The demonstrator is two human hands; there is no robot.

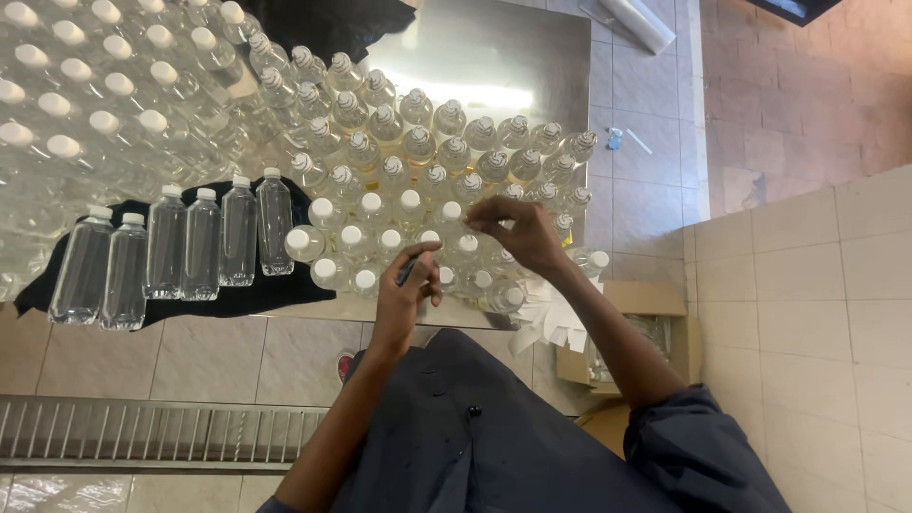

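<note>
- I use the row of five clear bottles (180, 249) standing on the black cloth (237, 299) as my landmark — everything else I place from there.
- Just right of that row is the cluster of white-capped bottles (366, 249), packed cap to cap; beyond it, farther right and up, stand bottles with patterned sealed caps (418, 142).
- My left hand (404, 285) hovers at the near edge of the cluster, fingers curled around a small dark object (407, 273); I cannot tell what it is.
- My right hand (518, 233) sits over the cluster's right side, fingertips pinched together above a cap (467, 244) — whether they grip anything I cannot tell.
- I judge the bottles full, so fairly heavy for their size, with thin walls that give and a smooth, slippery skin; the neck under the cap looks the firmest hold.
- Far right of the row, a cardboard box (655, 323) with white slips (556, 318) beside it.
</note>
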